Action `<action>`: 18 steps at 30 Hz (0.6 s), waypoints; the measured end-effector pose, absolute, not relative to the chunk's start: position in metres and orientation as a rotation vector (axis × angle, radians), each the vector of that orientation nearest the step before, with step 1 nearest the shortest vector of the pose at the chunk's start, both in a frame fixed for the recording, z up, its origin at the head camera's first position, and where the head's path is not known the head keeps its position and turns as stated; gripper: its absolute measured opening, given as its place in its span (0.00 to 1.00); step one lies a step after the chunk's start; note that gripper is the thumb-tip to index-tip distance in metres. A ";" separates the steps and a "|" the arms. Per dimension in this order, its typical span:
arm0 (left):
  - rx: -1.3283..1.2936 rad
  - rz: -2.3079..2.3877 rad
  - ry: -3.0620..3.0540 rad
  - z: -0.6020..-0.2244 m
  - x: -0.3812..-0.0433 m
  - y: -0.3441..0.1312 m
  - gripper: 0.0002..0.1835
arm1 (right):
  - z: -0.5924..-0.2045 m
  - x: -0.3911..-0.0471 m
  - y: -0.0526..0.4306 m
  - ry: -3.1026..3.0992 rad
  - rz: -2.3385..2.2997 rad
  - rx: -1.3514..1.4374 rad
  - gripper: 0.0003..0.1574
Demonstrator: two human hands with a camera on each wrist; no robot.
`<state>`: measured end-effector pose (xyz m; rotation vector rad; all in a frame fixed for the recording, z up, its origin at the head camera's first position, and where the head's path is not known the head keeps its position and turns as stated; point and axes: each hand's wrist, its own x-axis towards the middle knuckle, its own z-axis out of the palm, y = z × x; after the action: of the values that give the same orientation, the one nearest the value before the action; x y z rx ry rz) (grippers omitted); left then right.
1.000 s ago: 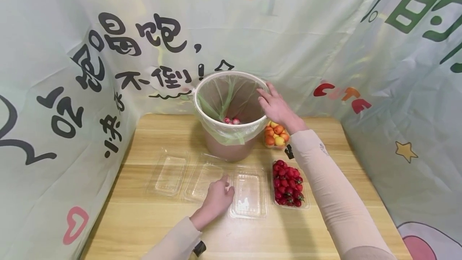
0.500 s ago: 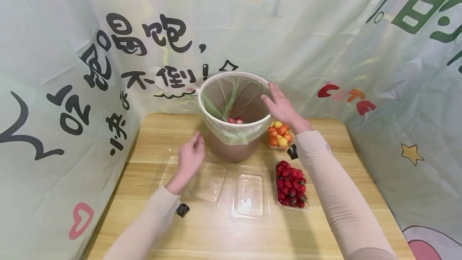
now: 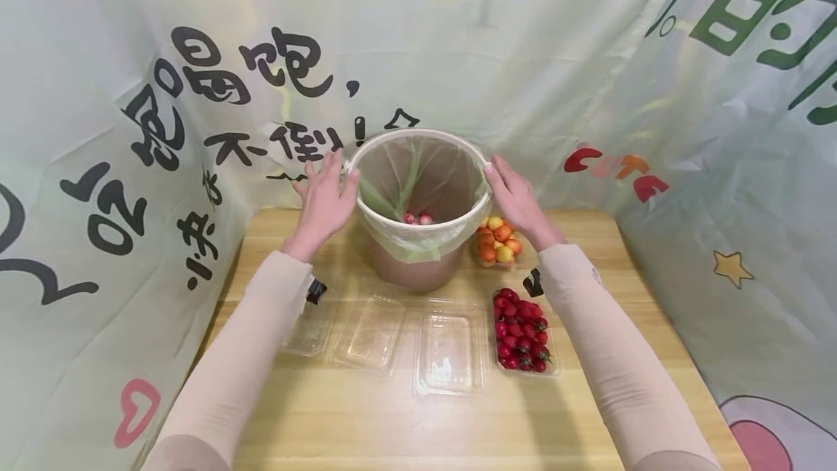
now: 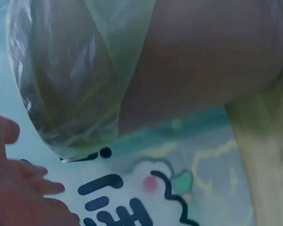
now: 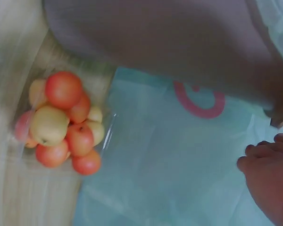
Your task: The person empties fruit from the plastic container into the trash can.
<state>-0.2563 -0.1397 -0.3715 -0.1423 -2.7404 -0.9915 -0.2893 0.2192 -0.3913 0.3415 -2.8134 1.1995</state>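
A round, mauve-brown, plastic-looking bucket point(image 3: 417, 276) on the wood-grained tabletop point(image 3: 392, 424) is being flanked by left hand point(image 3: 325, 200) and right hand point(image 3: 518, 200), fingers loosely extended, nothing visibly gripped, and is being judged light, stiff, best held across its white rim point(image 3: 418, 226).

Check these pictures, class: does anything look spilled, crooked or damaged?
Nothing stands out. The bin stands upright with its liner folded over the rim, the red fruit and orange fruit each sit in a clear tray, and no spill or damage shows.
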 end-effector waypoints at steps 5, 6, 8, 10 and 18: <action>-0.274 -0.740 -2.845 -0.362 -0.278 -0.140 0.40 | -0.399 -0.287 0.231 -2.886 1.201 0.311 0.54; -0.296 -0.716 -2.869 -0.361 -0.281 -0.140 0.41 | -0.401 -0.287 0.234 -2.895 1.203 0.304 0.55; -0.352 -0.688 -2.908 -0.361 -0.287 -0.138 0.42 | -0.406 -0.286 0.239 -2.905 1.219 0.280 0.56; -0.403 -0.675 -2.940 -0.361 -0.292 -0.136 0.43 | -0.411 -0.285 0.245 -2.901 1.244 0.248 0.56; -0.424 -0.505 -3.075 -0.364 -0.298 -0.126 0.44 | -0.437 -0.281 0.269 -2.835 1.336 0.075 0.49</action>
<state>-0.2981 -0.1258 -0.3644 -0.4243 -3.0746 -0.5049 -0.2807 0.2686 -0.4366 0.0747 -2.8346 1.3360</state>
